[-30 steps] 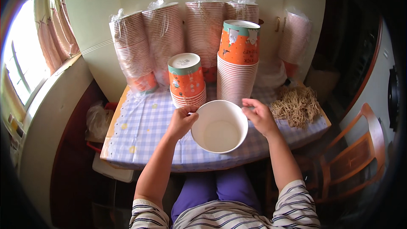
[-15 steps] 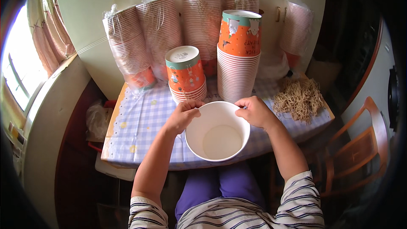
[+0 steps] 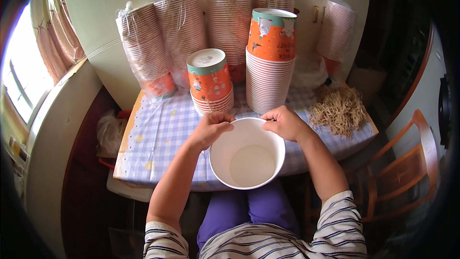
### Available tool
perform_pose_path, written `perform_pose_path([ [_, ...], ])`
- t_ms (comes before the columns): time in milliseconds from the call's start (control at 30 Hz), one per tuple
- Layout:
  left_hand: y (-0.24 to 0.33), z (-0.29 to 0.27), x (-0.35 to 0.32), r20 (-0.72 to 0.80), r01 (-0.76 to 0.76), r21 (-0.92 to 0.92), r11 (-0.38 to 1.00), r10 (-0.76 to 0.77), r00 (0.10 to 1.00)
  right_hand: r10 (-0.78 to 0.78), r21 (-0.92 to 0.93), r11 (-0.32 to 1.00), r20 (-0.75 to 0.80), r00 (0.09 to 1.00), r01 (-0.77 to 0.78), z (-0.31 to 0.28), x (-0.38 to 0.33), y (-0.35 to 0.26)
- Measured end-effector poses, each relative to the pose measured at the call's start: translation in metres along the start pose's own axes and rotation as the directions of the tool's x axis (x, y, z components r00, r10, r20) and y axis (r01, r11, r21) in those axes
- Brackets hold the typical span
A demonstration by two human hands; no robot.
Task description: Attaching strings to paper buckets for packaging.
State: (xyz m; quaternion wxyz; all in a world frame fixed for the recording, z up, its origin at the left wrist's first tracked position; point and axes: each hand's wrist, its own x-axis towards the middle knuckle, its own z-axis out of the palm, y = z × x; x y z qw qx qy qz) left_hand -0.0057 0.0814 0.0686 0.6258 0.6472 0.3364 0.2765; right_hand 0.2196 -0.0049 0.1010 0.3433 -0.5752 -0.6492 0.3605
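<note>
Compared with the frame one second earlier, the white paper bowl (image 3: 247,153) had been drawn back from the table top toward the person's body and tilted so that its open mouth faced up and toward the camera; both hands had shifted from the sides of the rim to its far edge. This indicated that the bowl was held free of the stacks and under two-handed control.

The bowl hung over the near table edge, above the lap. The left hand (image 3: 211,128) was closed on the far-left portion of the rim, fingers curled over it. The right hand (image 3: 286,123) was closed on the far-right portion in the same manner. The hands were apart, with a span of rim between them.

Just beyond the hands stood a short stack of orange bowls (image 3: 210,82) and a taller stack (image 3: 270,62), both upside down. Behind these leaned plastic-wrapped sleeves of bowls (image 3: 165,38). A pile of tan string (image 3: 338,109) lay on the checked tablecloth (image 3: 158,134) to the right. A wooden chair (image 3: 407,168) stood beside the table.
</note>
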Motion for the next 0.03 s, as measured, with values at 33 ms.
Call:
perform_pose_path([
  [33,0.004,0.0015,-0.0029,0.0,0.018,0.013,1.0,-0.018,1.0,0.006,-0.01,1.0,0.013,1.0,-0.006,-0.0015,0.0005,0.0011],
])
